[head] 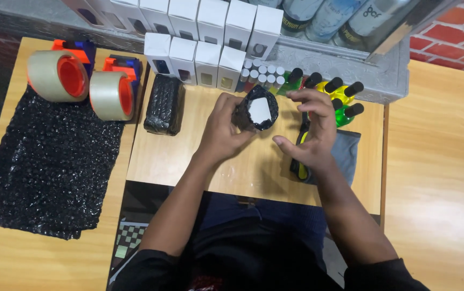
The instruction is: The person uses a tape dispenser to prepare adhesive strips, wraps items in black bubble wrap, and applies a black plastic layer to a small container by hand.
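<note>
My left hand (222,132) grips a small white box half wrapped in black bubble wrap (257,110), held end-up above the wooden table (189,156). The white end of the box shows through the open wrap. My right hand (311,129) hovers just right of the bundle, fingers spread and curled, holding nothing. A finished black-wrapped parcel (164,104) lies to the left of my left hand.
A black bubble wrap sheet (49,161) covers the left table. Two tape dispensers (59,75) (114,92) sit at its top. White boxes (197,62), small vials (261,75) and green and yellow bottles (345,99) line the back. A grey cloth (345,153) lies under my right hand.
</note>
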